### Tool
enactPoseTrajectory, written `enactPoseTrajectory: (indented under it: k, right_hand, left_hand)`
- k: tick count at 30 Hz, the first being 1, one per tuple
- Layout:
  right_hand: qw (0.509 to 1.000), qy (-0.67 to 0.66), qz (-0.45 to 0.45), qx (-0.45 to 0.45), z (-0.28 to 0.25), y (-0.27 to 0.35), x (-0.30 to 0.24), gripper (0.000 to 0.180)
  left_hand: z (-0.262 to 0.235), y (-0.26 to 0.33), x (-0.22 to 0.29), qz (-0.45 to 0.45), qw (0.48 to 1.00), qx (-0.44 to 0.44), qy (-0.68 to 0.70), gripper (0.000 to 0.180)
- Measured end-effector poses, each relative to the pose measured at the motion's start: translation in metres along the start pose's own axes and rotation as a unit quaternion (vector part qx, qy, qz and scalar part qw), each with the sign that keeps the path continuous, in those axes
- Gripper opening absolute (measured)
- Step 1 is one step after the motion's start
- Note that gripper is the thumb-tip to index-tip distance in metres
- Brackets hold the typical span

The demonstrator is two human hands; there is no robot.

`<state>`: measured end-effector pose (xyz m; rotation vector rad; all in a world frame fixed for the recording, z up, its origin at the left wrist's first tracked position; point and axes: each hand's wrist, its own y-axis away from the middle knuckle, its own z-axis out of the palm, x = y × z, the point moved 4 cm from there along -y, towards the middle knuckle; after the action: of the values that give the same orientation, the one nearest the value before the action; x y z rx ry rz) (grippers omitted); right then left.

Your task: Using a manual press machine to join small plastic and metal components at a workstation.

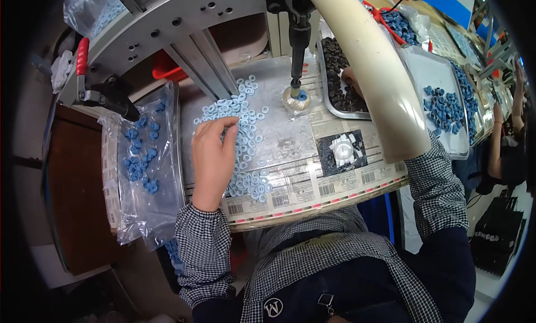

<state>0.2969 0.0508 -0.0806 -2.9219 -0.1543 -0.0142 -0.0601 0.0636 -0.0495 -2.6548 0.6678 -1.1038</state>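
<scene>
My left hand is over the left edge of a spread of light blue rings on the metal work plate. Its fingers are bent and close together, with the thumb near the fingertips; whatever they hold is hidden. My right hand reaches into a metal tray of small dark brown parts. A thick cream-coloured tube hides most of that hand, so its grip does not show. Between the hands, a black vertical spindle stands over a round, tan holder with a blue piece at its top.
The cream tube arches across the right side. A dark square pad with a white round piece lies near the front edge. At left are a red-handled clamp and a plastic-lined tray of blue parts. Another tray holds blue parts at right.
</scene>
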Motion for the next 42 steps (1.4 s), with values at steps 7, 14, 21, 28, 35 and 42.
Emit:
enactPoseTrajectory:
  k: [7,14,21,28,35,42]
  right_hand:
    - [0.999,-0.006,-0.048,-0.013,-0.013,0.001,-0.013,0.014]
    - [0.987,-0.146,0.0,0.07,-0.021,0.019,-0.002,0.017]
    - [0.92,-0.372,0.078,0.098,-0.036,0.05,-0.016,0.024]
    - [0.916,-0.383,0.082,0.085,-0.067,0.063,-0.039,0.025]
    - [0.79,-0.584,0.188,0.01,-0.051,0.073,-0.045,0.017]
    - [0.752,-0.636,0.172,0.007,-0.06,0.073,-0.085,0.019]
  left_hand:
    - [0.039,-0.021,0.008,0.142,0.987,-0.017,-0.074,0.015]
    - [0.072,-0.032,0.015,0.199,0.962,-0.081,-0.17,0.013]
    - [0.082,-0.033,0.017,0.217,0.956,-0.088,-0.174,0.005]
    - [0.057,-0.031,0.007,0.104,0.993,-0.059,-0.017,0.023]
    - [0.04,0.014,0.033,-0.244,0.84,-0.157,0.459,0.028]
    - [0.035,0.033,0.052,-0.31,0.769,-0.188,0.526,0.032]
